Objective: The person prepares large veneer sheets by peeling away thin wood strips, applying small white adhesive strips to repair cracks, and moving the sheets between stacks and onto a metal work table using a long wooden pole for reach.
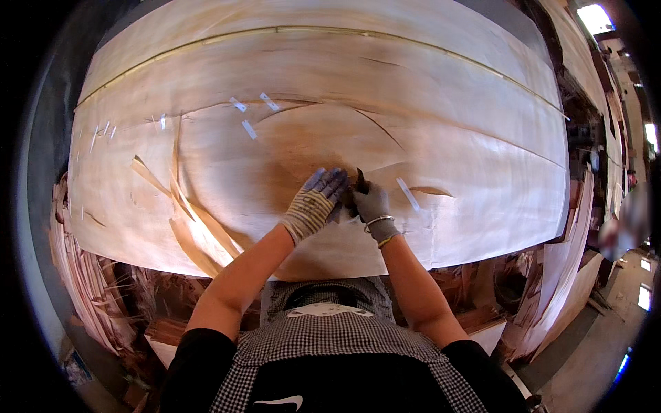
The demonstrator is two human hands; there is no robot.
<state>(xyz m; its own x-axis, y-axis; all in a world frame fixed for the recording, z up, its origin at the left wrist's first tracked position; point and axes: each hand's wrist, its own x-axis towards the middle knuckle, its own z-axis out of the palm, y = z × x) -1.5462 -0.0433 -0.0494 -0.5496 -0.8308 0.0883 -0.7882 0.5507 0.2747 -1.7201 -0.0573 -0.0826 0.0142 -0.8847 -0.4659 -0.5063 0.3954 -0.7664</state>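
Note:
A large, thin, pale-brown wood veneer sheet [489, 213] lies spread before me. Flat on its middle rests my left hand [315, 205], in a striped glove, its fingers stretched forward and holding nothing. Close beside it, my right hand [374, 204] wears a grey glove and is closed around a small dark hand tool [361, 182]. Most of that tool is hidden by the fingers, so its exact kind cannot be made out. Just right of this hand, a short white tape strip [407, 194] lies near a dark split in the sheet.
Loose veneer strips [200, 227] curl up on the left. A long thin yellowish pole [372, 34] crosses the far part of the sheet. More tape pieces [249, 129] dot the surface. Stacked veneer scraps [93, 296] stand below the near-left edge, and boards [568, 261] at right.

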